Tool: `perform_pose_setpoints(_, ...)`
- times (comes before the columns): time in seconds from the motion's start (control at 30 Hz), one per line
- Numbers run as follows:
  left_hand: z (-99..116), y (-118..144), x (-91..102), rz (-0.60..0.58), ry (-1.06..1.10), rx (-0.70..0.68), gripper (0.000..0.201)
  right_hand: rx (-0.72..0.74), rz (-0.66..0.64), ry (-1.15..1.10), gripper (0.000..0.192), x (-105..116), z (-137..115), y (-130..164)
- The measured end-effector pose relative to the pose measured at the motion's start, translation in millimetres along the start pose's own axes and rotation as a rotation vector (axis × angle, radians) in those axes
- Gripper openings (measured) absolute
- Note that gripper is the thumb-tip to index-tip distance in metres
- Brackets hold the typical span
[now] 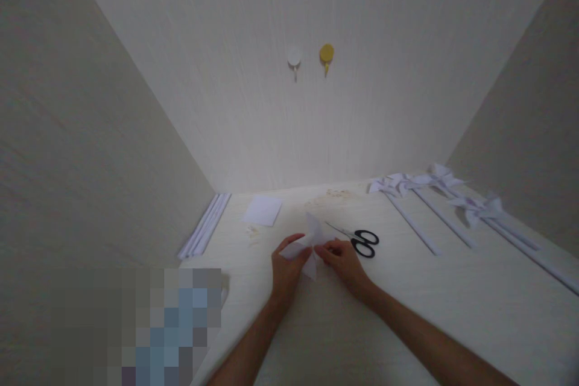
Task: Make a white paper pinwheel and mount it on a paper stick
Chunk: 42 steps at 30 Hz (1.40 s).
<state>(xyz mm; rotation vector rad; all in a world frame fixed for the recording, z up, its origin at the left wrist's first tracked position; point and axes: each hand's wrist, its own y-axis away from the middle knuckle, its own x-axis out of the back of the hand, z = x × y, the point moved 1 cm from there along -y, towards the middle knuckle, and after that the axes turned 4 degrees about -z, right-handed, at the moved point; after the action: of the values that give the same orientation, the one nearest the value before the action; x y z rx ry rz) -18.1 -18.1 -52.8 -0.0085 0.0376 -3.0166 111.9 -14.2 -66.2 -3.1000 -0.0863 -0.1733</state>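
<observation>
Hands met mid-bench: left hand [284, 268] and right hand [344, 260], fingers clamped on a folded white paper piece [312, 241]. Black-handled scissors [359, 240] lay just beside; bare pale bench [407, 307] stretched nearer.

Single head camera looking forward and down over table [407, 325], facing wall hooks [326, 54]; sitting fairly near, perhaps arm's reach from scissors [359, 241]; dim corners blurring beyond scissors.

Both forearms reach forward, the left hand [286, 266] and right hand [344, 258] meeting with fingers pinched.
</observation>
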Motion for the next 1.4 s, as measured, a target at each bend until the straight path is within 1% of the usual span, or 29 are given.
perform_pose_setpoints(0.2, 1, 1, 0.0, -0.015, 0.011, 0.014, 0.046, -0.002, 0.013, -0.008, 0.027, 0, -2, 1)
perform_pose_setpoints(0.3, 2, 1, -0.4, -0.023, 0.01, 0.005, 0.047, -0.003, 0.019, 0.002, 0.027, 0, -1, 1)
perform_pose_setpoints(0.43, 2, 1, -1.2, 0.003, 0.0, 0.016, 0.045, 0.026, 0.02, 0.01, 0.027, -1, 2, 0)
perform_pose_setpoints(0.53, 2, 1, -2.0, 0.005, 0.032, 0.019, 0.043, 0.068, 0.029, -0.062, 0.022, -2, 3, 0)
perform_pose_setpoints(0.6, 2, 1, -2.6, 0.004, 0.062, 0.025, 0.041, 0.086, 0.065, -0.147, 0.021, -2, 3, 1)
perform_pose_setpoints(0.7, 5, 3, -3.8, 0.007, 0.074, 0.032, 0.039, 0.046, 0.126, -0.279, 0.032, -2, 5, 2)
perform_pose_setpoints(0.8, 7, 5, -5.2, -0.005, 0.063, 0.028, 0.04, 0.009, 0.173, -0.346, 0.047, -1, 8, 3)
perform_pose_setpoints(0.9, 6, 6, -6.6, -0.019, 0.068, 0.033, 0.04, -0.013, 0.178, -0.421, 0.059, -1, 8, 3)
perform_pose_setpoints(0.97, 4, 5, -7.4, -0.023, 0.085, 0.042, 0.04, -0.03, 0.155, -0.46, 0.062, -1, 8, 3)
perform_pose_setpoints(1.07, 0, 2, -6.4, -0.031, 0.096, 0.055, 0.04, -0.036, 0.147, -0.464, 0.062, -1, 10, 1)
perform_pose_setpoints(1.13, -3, -1, -3.7, -0.067, 0.112, 0.073, 0.045, -0.045, 0.14, -0.47, 0.062, 2, 13, -2)
perform_pose_setpoints(1.17, -4, -2, -1.8, -0.102, 0.135, 0.085, 0.048, -0.05, 0.126, -0.476, 0.062, 3, 14, -4)
perform_pose_setpoints(1.23, -4, -6, 2.6, -0.208, 0.21, 0.114, 0.053, -0.07, 0.052, -0.5, 0.062, 7, 17, -8)
perform_pose_setpoints(1.3, -3, -8, 6.6, -0.328, 0.282, 0.16, 0.054, -0.087, -0.077, -0.521, 0.063, 11, 17, -11)
perform_pose_setpoints(1.4, -1, -10, 10.2, -0.43, 0.317, 0.232, 0.056, -0.092, -0.243, -0.493, 0.068, 16, 14, -10)
